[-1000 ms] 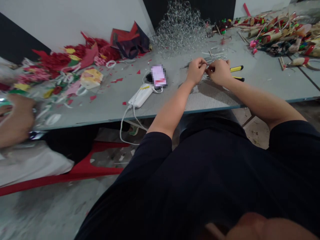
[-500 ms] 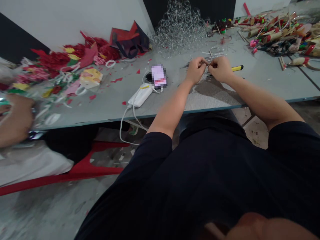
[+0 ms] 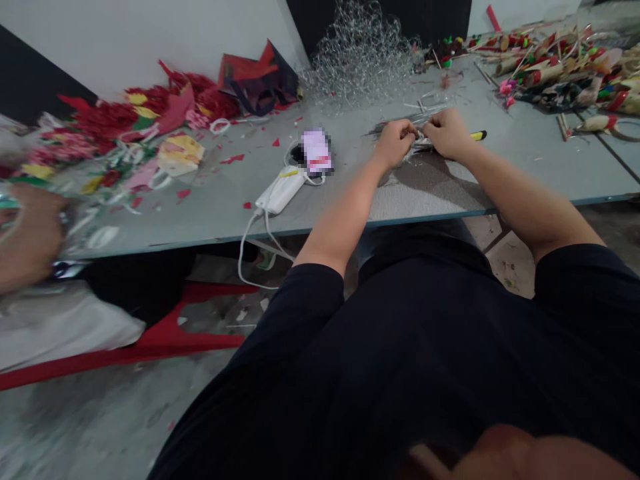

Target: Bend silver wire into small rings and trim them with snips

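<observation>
My left hand [image 3: 395, 143] is closed in a pinch over the table, with its fingertips turned toward my right hand [image 3: 447, 135]. That one is also pinched, a small gap away from the left. Whatever thin piece the fingers hold is too small to make out. Thin silvery wires [image 3: 384, 125] lie loose just behind and beneath both hands. A yellow and black tool handle [image 3: 479, 135] sticks out beside my right hand; the rest of the tool is hidden.
Behind the hands stands a big tangle of silver wire [image 3: 357, 63]. Left of them are a phone [image 3: 317, 152] and a white power bank [image 3: 281, 193] with cables. Red paper flowers [image 3: 107, 123] and a co-worker's arm [image 3: 33, 233] are further left. Bamboo pieces [image 3: 545, 73] crowd the right.
My hands have drawn slightly apart from each other, where the fingertips met before. Both stay over the same spot on the table.
</observation>
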Demonstrator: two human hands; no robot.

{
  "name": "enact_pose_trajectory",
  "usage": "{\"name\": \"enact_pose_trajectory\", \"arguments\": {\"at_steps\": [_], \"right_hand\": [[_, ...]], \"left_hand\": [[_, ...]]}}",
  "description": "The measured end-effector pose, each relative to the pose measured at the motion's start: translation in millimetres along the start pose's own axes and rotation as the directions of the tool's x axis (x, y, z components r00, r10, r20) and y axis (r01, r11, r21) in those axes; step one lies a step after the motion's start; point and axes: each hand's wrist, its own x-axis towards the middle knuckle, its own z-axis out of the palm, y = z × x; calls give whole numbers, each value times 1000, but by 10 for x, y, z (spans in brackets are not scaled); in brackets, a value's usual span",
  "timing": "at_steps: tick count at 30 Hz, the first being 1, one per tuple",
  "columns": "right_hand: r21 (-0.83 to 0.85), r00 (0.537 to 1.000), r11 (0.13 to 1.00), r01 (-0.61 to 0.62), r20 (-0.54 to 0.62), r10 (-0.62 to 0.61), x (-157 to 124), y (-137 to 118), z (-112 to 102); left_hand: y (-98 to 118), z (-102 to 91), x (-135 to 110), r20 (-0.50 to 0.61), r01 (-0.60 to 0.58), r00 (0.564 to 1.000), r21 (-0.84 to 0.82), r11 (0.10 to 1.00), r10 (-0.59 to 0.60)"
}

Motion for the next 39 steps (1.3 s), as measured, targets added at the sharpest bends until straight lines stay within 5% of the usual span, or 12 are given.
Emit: {"name": "enact_pose_trajectory", "arguments": {"at_steps": [2, 7, 19, 28, 39], "right_hand": [[11, 1000, 1000, 3, -28, -3, 7, 13, 12], [43, 997, 999, 1, -74, 2, -16, 6, 24], [326, 991, 937, 124, 5, -133, 39, 174, 27], [627, 992, 773, 99, -3, -124, 230, 259, 100], [675, 984, 722, 152, -31, -178, 361, 458, 86]], "left_hand": [[94, 7, -49, 39, 14, 999, 185, 983, -22], [192, 44, -101, 93, 50, 993, 278, 959, -78], [482, 14, -246, 77, 99, 989, 261, 960, -123], [480, 22, -241, 29, 150, 986, 247, 957, -162], [512, 7, -206, 9, 193, 981, 128, 973, -196]]}}
